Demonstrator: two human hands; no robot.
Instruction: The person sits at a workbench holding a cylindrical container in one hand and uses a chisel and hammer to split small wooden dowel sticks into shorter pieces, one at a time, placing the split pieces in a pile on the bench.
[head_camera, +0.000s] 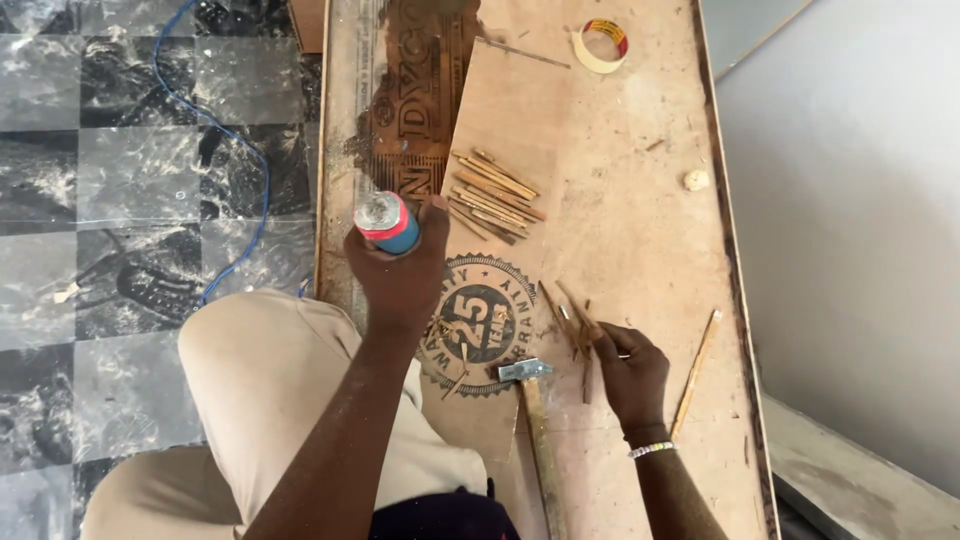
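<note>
**Operator:** While the left hand (400, 275) is wrapping around the small bottle (388, 222), where is the bottle sitting?

**Inspector:** It is being held upright above the left edge of the plywood counter (640, 240), just left of the bundle of thin wooden sticks (495, 195). The left grip is closing fully around the lower body, thumb on the right side, leaving only the top showing.

**Operator:** How is the bottle looking?

**Inspector:** It is showing a clear or silvery top, then a red band, then a blue band below. The rest is hiding inside the fist.

**Operator:** How is it likely handling?

**Inspector:** Judging by its size, it is light and rigid enough for one hand. The smooth wall is probably slippery, so taking hold around the middle of the body, as now, is the sound choice; squeezing harder may be pushing contents out, if the wall is soft.

**Operator:** And the right hand (628, 368)?

**Inspector:** Its fingertips are pinching together on loose wooden slivers (572, 315) lying on the counter. These are thin, stiff and probably snapping easily, so gripping near the middle is advisable.

**Operator:** What else is lying nearby?

**Inspector:** A hammer (532, 400) is resting between the hands, a single stick (697, 372) is lying to the right, and a tape roll (601, 44) is sitting at the far end.
</note>
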